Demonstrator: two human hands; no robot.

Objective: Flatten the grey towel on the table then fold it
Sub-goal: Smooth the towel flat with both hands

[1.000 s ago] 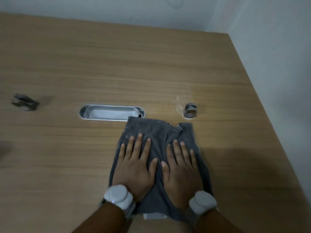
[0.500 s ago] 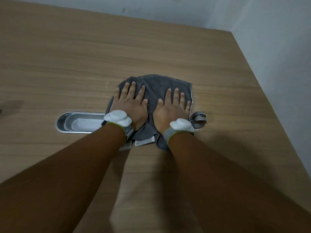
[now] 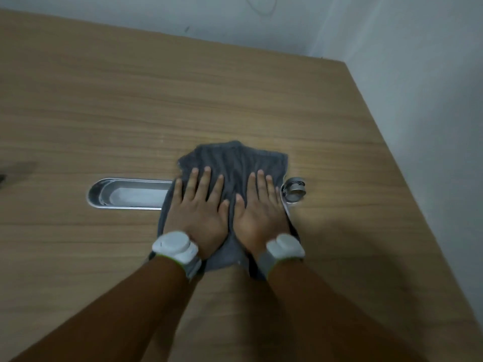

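Towel (image 3: 235, 163): dark grey throughout; faint lengthwise ribs are seen in the cloth, and a pale strip is shown along its right edge.
Desk (image 3: 130, 100): light brown wood, marked by fine darker grain lines running side to side.
Slot (image 3: 125, 195): silver metal rim, whitish inside.
Cap (image 3: 294, 190): silver-grey, ringed with darker grey.
Left band (image 3: 175, 245) and right band (image 3: 286, 248): white discs are carried on grey straps; a thin green edge is noted on the left one.
Wall (image 3: 392, 35): pale grey-white, unpatterned; a thin dark squiggle is seen near the top.
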